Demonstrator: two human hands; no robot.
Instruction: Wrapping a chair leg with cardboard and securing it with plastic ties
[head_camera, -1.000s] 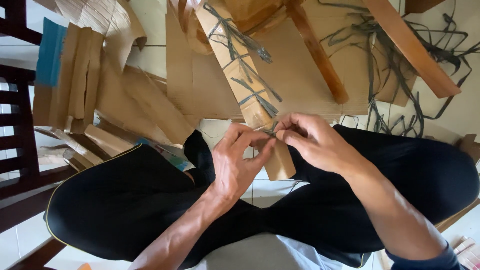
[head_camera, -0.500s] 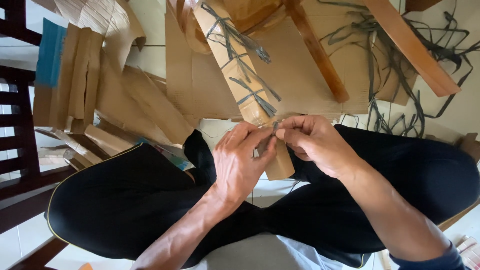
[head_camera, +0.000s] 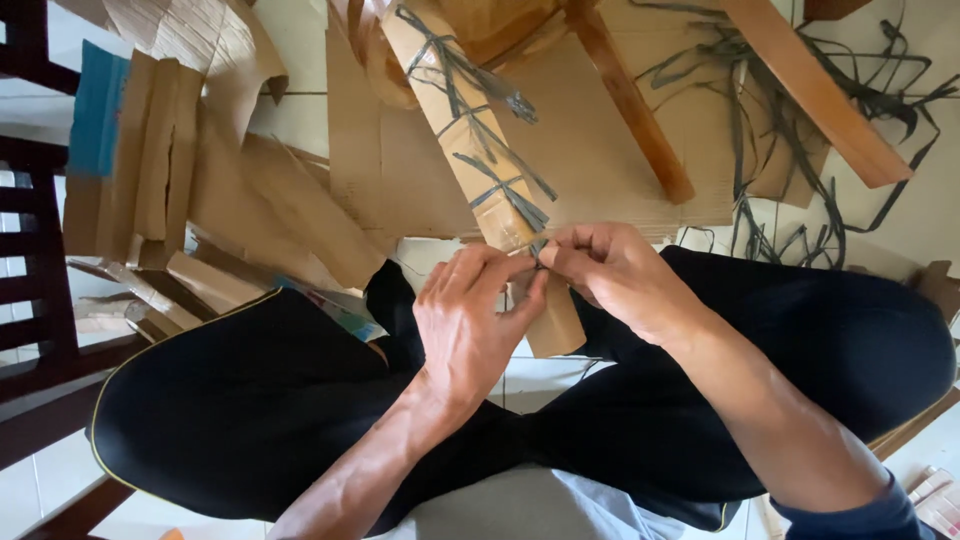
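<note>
Where cardboard sheets (head_camera: 290, 200) lie, pale floor tiles (head_camera: 935, 190) show.

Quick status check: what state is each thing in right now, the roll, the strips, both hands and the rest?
Cardboard roll: rolled up, bound with crossed dark strips, near end between the hands.
Dark strip: pinched by both hands at the roll's near end.
Left hand: closed around the roll's end.
Right hand: fingers pinching the strip.
Loose strips: tangled on the floor.
Flat cardboard pieces: stacked, lying loose.
Wooden slats: lying across the cardboard.
</note>
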